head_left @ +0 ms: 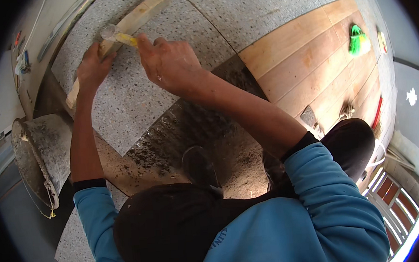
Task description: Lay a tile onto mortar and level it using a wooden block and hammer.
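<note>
A length of pale squared timber (144, 12) lies slantwise across a grey speckled tile (116, 103). My left hand (93, 70) grips it near its middle, fingers curled over its edge. In my right hand (172, 66) is a hammer (127, 39), held by its yellow handle. Its rounded, greyish head is over the timber, just beyond my left fingers; whether it touches the wood I cannot tell. Dark, damp-looking mortar (171, 138) spreads beside the tile's near edge, close to my shoe (199, 165).
A mortar-stained bucket (59, 140) with a rope-like handle tips at the left. Wood-look planks (300, 53) cover the floor on the right, with a bright green brush (357, 40), a trowel (309, 116) and a long red tool (378, 113) there. A wall runs along the left.
</note>
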Available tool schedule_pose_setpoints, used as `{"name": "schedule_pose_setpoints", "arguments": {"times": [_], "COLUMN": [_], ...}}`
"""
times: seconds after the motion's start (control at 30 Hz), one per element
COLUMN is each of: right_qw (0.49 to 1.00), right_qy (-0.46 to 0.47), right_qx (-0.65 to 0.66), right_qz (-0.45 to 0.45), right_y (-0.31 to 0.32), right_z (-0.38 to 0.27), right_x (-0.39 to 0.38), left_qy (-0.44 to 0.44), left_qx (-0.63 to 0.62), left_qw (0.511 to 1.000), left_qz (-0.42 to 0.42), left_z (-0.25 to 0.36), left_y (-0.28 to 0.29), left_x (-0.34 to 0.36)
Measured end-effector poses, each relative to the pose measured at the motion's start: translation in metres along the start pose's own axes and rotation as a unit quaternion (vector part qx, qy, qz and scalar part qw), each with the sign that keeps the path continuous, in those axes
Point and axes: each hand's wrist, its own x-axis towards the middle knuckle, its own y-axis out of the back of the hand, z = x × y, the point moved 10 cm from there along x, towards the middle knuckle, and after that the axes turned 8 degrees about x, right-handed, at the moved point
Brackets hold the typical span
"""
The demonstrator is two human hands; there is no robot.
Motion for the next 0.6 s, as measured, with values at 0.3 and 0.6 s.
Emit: {"name": "schedule_pose_setpoints", "arguments": {"times": [0.3, 0.6], "right_qw": [1.000, 1.000], "right_qy": [0.014, 0.025], "right_qx": [0.019, 0.004], "right_qz": [-0.006, 0.006], "right_y": [0.034, 0.039], "right_z": [-0.003, 0.011], "right_x": [-0.057, -0.104], "left_qy": [0.019, 0.050], "left_qx": [-0.018, -0.068], "left_qw": [1.000, 0.994], "left_qz": [-0.014, -0.075], "left_z": [0.079, 0.129], "left_y": [0.038, 0.034], "left_x": [-0.076, -0.128]}}
